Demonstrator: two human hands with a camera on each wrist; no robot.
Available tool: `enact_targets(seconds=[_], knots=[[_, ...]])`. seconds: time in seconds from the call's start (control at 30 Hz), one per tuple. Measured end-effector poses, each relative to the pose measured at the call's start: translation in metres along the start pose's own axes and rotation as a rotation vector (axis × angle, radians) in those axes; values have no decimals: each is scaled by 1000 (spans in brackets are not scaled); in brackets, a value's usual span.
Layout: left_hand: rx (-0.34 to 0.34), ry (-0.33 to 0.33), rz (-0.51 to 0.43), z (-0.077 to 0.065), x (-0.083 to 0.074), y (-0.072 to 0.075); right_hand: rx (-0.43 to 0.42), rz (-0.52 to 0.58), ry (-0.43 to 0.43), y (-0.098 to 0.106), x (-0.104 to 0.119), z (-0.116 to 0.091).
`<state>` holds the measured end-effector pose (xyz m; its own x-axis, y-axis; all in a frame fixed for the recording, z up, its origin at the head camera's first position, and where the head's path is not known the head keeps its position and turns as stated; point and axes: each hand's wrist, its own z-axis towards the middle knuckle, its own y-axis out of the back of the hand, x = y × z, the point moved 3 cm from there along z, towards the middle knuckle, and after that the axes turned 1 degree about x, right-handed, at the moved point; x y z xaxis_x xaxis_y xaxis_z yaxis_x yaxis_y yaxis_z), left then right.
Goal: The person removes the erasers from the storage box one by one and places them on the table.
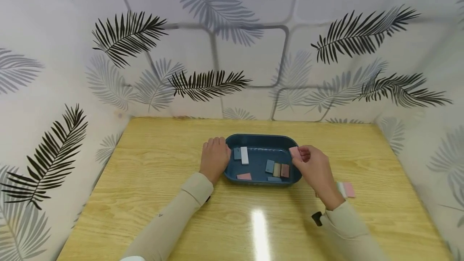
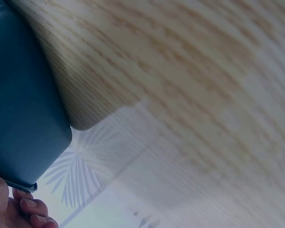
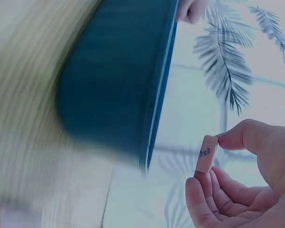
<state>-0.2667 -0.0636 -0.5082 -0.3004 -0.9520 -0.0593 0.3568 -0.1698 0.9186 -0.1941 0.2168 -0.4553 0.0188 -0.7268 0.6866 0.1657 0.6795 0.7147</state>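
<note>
Pinches a small pink rectangular block (image 1: 295, 153), marked in dark on one narrow side, between thumb and fingertips of the right hand (image 1: 314, 167), at the right end of a deep-blue, round-cornered oblong tray (image 1: 259, 157) and apart from its rim in the right-wrist view. Grips the tray's left end with the left hand (image 1: 215, 157), fingers at the rim.

Seen inside the tray, toward its left end: a blue rectangular block (image 1: 237, 153) beside a white oblong block (image 1: 244, 155), with a flat pink block (image 1: 244, 176) by the front wall. Seen toward the tray's right front: a grey-blue block (image 1: 270, 166), a beige block (image 1: 277, 169) and a brown block (image 1: 285, 170) in a row, plus a low blue block (image 1: 274, 179) before them. Seen right of the tray, on a yellow wood-grain desk (image 1: 152, 164): another pink block (image 1: 349, 189) beside a white block (image 1: 342, 189), partly screened by the right arm. Seen behind the tray: a pale, leaf-printed backdrop (image 1: 250, 57).
</note>
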Motion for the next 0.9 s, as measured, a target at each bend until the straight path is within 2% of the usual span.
enact_targets(seconds=[0.27, 0.47, 0.67, 0.9], knots=[[-13, 14, -14, -1, 2, -1, -61, -46, -50, 39, -36, -34], [-43, -8, -7, -2, -2, 1, -76, -102, -114, 60, -76, -61], [-28, 9, -18, -1, -2, -2, -24, -139, -214, 70, -114, -82], [-11, 12, -27, 0, -3, -2, 24, -153, -288, 69, -141, -98]])
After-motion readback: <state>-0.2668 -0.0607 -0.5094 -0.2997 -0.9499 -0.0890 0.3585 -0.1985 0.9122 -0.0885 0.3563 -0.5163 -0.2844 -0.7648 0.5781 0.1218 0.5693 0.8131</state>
